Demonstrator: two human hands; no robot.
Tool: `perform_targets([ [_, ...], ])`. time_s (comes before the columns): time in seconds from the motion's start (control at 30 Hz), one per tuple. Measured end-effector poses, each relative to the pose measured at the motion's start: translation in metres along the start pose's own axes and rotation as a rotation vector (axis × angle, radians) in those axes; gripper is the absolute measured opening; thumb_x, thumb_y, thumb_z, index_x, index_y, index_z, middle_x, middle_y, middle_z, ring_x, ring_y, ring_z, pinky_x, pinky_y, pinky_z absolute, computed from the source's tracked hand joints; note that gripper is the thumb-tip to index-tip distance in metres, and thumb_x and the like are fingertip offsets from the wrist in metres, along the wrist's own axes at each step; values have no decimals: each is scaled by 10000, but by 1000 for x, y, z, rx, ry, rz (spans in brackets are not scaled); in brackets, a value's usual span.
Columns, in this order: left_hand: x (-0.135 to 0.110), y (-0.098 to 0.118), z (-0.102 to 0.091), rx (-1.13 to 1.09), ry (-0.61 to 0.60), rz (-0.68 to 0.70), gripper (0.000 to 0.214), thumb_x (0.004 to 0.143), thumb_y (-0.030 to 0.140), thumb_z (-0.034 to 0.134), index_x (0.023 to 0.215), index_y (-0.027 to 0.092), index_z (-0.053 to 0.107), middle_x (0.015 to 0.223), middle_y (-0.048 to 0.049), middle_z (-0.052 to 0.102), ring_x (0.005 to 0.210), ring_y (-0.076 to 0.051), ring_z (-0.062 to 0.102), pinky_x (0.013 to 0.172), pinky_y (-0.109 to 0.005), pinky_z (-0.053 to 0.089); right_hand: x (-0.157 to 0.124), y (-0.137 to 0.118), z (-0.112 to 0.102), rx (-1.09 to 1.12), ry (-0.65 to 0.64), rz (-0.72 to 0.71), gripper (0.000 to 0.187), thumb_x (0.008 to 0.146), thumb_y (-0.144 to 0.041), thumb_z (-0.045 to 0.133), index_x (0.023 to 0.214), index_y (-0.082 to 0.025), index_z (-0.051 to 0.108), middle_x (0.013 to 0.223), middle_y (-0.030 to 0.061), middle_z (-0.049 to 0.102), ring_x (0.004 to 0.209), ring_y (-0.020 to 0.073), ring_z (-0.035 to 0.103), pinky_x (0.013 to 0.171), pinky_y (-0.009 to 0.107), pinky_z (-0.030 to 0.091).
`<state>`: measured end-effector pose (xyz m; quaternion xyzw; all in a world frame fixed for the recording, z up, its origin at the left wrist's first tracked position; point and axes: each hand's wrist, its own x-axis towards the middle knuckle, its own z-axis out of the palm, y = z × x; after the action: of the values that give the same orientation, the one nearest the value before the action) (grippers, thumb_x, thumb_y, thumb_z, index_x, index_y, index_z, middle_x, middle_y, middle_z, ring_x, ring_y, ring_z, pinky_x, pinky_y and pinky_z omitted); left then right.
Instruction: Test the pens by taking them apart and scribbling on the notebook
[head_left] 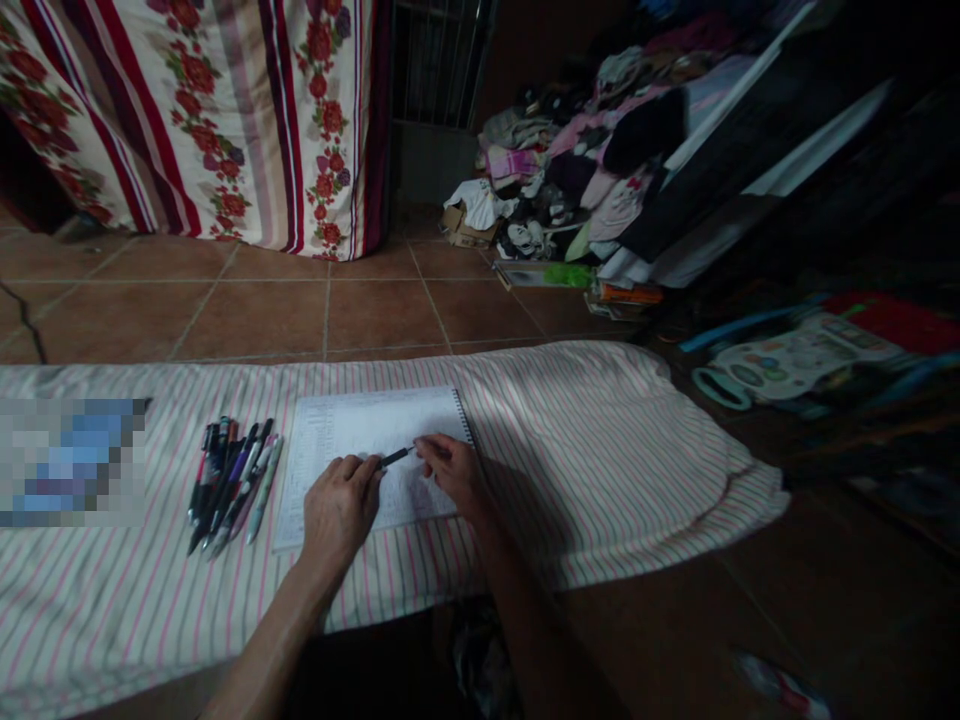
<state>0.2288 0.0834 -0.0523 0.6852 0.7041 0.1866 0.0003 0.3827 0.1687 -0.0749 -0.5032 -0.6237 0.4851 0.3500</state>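
A white sheet of paper (352,440) lies on a striped cloth (600,440) spread on the floor. Both my hands rest on the paper's lower right part. A dark pen (396,457) runs between them: my left hand (339,508) is closed on one end and my right hand (448,470) pinches the other end. A row of several pens (232,485) lies side by side on the cloth just left of the paper.
A blurred-out patch (71,460) lies at the cloth's left. Beyond are terracotta floor tiles (262,310) and a floral hanging cloth (210,110). A heap of clothes (585,160) sits at the back right, with toys and clutter (795,355) along the right.
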Motion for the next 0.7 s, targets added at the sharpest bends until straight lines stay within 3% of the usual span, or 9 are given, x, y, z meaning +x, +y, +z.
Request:
perform_targets([
  [0.17, 0, 0, 2, 1, 14, 29, 322, 884, 344, 370, 1043, 191, 605, 821, -56, 638, 786, -190, 577, 655, -286, 442, 2, 2, 2, 64, 8, 18, 206, 711, -355, 557, 691, -159, 616, 566, -17, 581, 429, 82, 498, 399, 176, 363],
  [0.43, 0, -3, -1, 15, 26, 62, 292, 879, 310, 387, 998, 179, 620, 796, -64, 637, 777, -193, 563, 666, -298, 449, 5, 8, -3, 91, 45, 29, 187, 694, -340, 561, 658, -160, 599, 528, -21, 551, 437, 85, 484, 379, 169, 337],
  [0.7, -4, -19, -4, -8, 13, 121, 292, 873, 298, 410, 1027, 152, 611, 808, -73, 632, 785, -200, 543, 704, -318, 464, 6, 5, -20, 152, 109, 106, 254, 650, -408, 589, 657, -154, 585, 512, -26, 513, 390, 62, 403, 323, 159, 272],
])
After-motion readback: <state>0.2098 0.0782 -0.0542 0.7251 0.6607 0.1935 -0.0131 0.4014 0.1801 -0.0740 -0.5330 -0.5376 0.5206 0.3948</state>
